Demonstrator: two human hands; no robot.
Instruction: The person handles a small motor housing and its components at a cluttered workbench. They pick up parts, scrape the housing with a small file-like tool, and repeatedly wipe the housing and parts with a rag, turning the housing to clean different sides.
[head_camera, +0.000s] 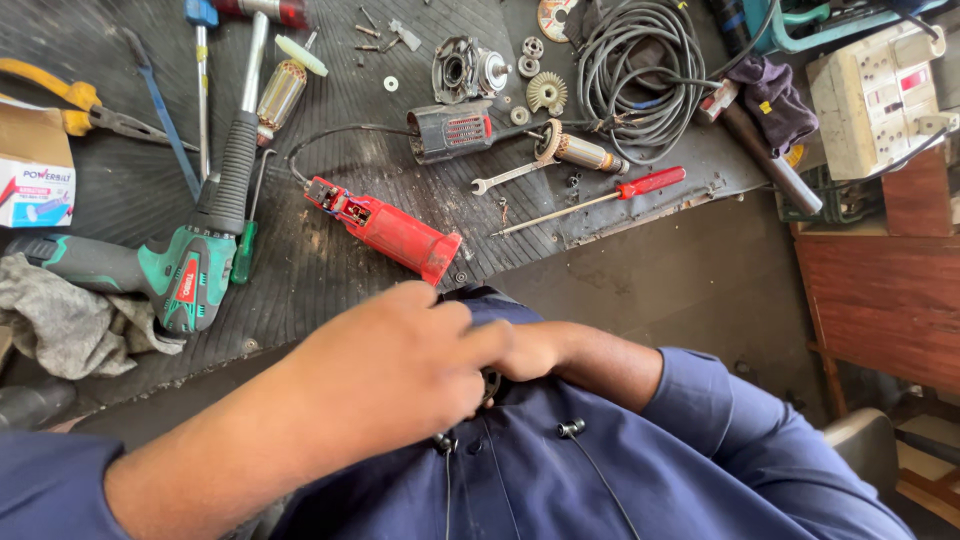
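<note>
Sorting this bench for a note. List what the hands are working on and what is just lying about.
In hand:
- left hand and right hand, closed together on a small dark part, mostly hidden
- red tool housing, nearest them

Lying about:
- green drill
- red-handled screwdriver
- spanner
- coiled cable
- grey rag

Small dark, rounded metal part (489, 385), only a sliver visible between the two hands, held close against the blue shirt at chest level; its shape and details are otherwise hidden. Left hand (385, 375), in the foreground, curled with its fingers (455, 320) wrapped over the part from the left. Right hand (535, 350), mostly covered by the left, closing on the same part from the right, its forearm emerging from a blue sleeve. The two hands touch around the part.
</note>
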